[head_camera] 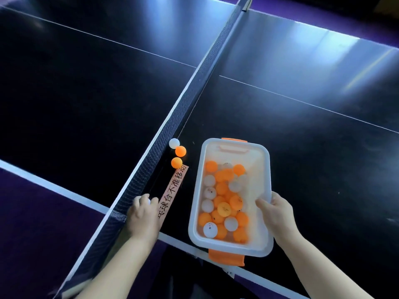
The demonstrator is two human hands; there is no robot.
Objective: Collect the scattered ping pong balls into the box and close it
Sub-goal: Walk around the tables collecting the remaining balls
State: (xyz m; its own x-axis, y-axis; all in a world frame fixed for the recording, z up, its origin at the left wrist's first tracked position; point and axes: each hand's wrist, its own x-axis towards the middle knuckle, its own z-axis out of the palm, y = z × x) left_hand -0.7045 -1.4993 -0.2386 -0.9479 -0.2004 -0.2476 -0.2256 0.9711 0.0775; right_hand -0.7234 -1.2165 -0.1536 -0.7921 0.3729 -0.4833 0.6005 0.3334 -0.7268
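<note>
White ball point(148, 201) half-hidden in left hand point(143, 214)

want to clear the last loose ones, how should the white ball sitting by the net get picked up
Pinch the white ball across its middle with fingertips, coming from above and from the box side. The net blocks its far side, and an orange ball touches it on the near side, so a top-down pinch probably avoids knocking either. The left hand is nearest.

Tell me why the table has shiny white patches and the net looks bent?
Head view: light glares off the dark table at the far side; the wide-angle lens likely bows the net and white lines; the balls in the box look slightly soft.
</note>
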